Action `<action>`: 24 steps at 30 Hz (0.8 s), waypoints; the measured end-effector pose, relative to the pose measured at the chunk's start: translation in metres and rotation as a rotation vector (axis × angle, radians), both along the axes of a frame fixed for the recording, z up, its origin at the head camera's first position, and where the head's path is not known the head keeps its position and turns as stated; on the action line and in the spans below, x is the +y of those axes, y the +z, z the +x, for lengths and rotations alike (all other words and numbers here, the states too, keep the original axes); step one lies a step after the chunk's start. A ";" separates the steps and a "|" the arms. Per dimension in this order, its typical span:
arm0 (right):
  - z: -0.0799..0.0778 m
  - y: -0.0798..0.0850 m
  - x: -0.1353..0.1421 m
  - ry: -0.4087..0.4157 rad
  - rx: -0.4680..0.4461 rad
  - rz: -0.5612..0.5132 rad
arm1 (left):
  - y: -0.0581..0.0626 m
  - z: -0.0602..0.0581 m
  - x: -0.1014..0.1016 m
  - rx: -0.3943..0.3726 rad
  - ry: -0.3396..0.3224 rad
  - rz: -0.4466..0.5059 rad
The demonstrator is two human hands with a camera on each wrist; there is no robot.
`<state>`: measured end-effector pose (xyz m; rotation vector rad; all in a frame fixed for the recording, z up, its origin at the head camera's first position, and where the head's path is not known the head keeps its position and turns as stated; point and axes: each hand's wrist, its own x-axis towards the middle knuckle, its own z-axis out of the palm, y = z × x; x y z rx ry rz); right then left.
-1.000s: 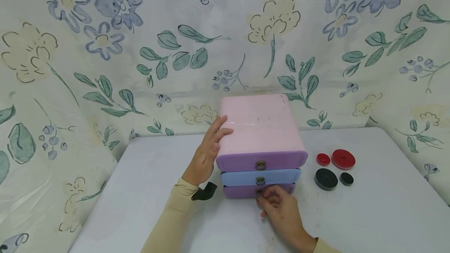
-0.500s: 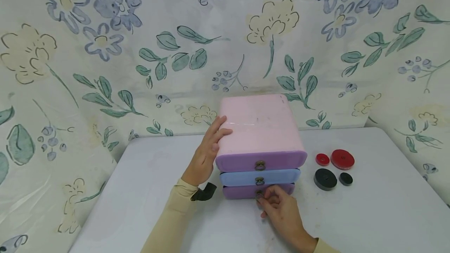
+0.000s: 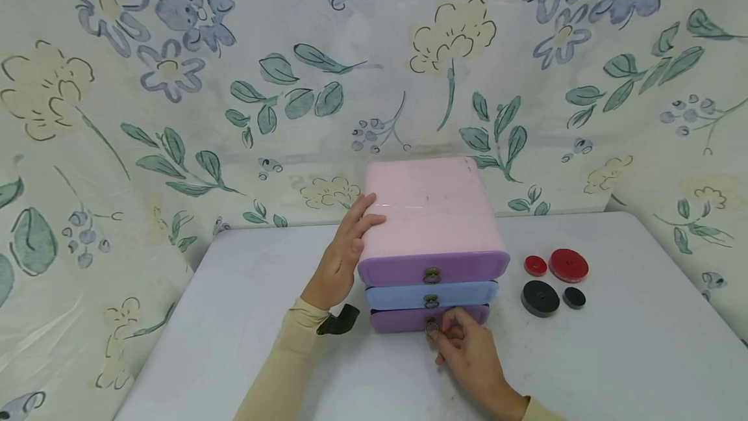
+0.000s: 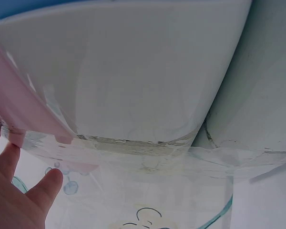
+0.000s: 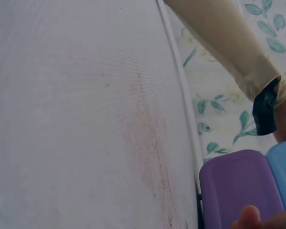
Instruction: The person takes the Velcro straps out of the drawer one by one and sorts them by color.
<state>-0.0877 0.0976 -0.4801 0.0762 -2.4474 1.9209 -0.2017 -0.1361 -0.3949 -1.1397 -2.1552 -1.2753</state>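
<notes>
A small drawer cabinet (image 3: 429, 206) with a pink top stands on the table. Its fronts are a purple top drawer (image 3: 386, 271), a blue middle drawer (image 3: 394, 297) and a purple bottom drawer (image 3: 394, 321). My left hand (image 3: 336, 262) rests against the cabinet's left side, fingers extended to the edge of the top. In the left wrist view, the left hand (image 4: 19, 191) lies beside the pale side wall. My right hand (image 3: 470, 349) pinches the ring pull (image 3: 431, 328) of the bottom drawer between thumb and forefinger. In the right wrist view, fingertips show before the purple drawer front (image 5: 240, 186).
Right of the cabinet lie a small red disc (image 3: 535, 266), a large red disc (image 3: 569, 266), a large black disc (image 3: 540, 298) and a small black disc (image 3: 574, 297). A floral sheet (image 3: 327, 115) hangs behind the white table (image 3: 245, 304).
The right fingertips have shifted slightly to the right on the ring pull, and more of the ring shows. The left hand stays against the cabinet. The discs lie as before.
</notes>
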 end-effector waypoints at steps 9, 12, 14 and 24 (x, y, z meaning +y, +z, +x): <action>0.001 0.000 0.000 0.019 0.028 0.049 | 0.000 0.001 0.000 -0.010 -0.006 0.005; 0.002 0.000 0.000 0.021 0.054 0.080 | 0.000 0.001 0.000 -0.009 0.000 0.001; 0.002 0.000 0.000 0.020 0.056 0.091 | -0.001 0.000 0.000 -0.009 0.001 0.000; 0.004 0.002 0.000 0.028 0.001 0.058 | -0.001 0.000 0.000 -0.006 0.005 -0.005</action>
